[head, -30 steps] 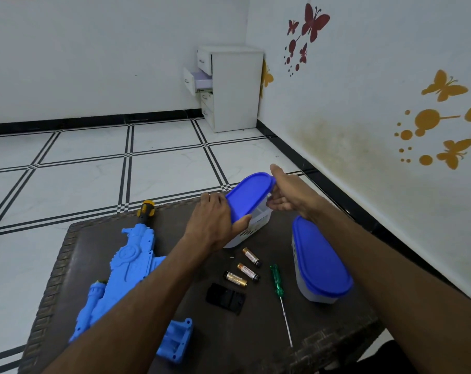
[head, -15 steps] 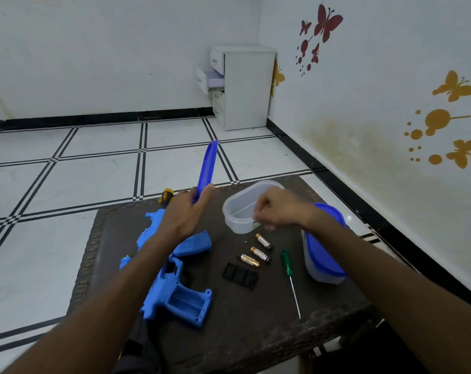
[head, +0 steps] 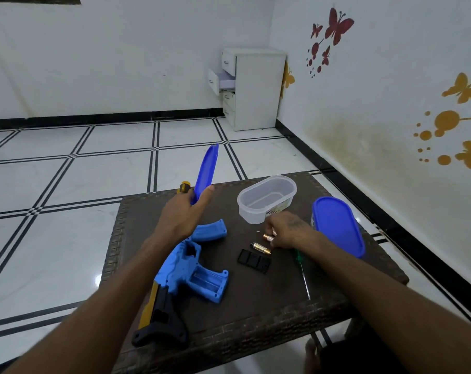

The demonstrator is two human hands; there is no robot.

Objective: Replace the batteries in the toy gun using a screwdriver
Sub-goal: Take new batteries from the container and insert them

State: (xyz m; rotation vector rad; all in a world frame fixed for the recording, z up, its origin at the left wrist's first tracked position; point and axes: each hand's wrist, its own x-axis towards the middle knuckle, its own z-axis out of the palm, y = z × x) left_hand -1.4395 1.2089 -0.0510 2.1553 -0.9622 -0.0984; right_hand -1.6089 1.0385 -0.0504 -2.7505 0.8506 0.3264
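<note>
Two hands work over a dark table (head: 256,314) in the head view. The left hand (head: 180,214) pinches a blue lid (head: 208,171) between thumb and fingers, holding it upright on edge. The right hand (head: 285,233) reaches down with fingertips closed on a battery (head: 266,237); another battery (head: 260,248) lies just beside it. The toy gun (head: 185,268) lies left of them, its battery slot open. A black cover (head: 253,261), a green screwdriver (head: 300,263), an open clear box (head: 266,202) and a lidded box (head: 337,225) lie around.

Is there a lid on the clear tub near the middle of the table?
No: the clear tub stands open, and the left hand holds its blue lid upright.
</note>
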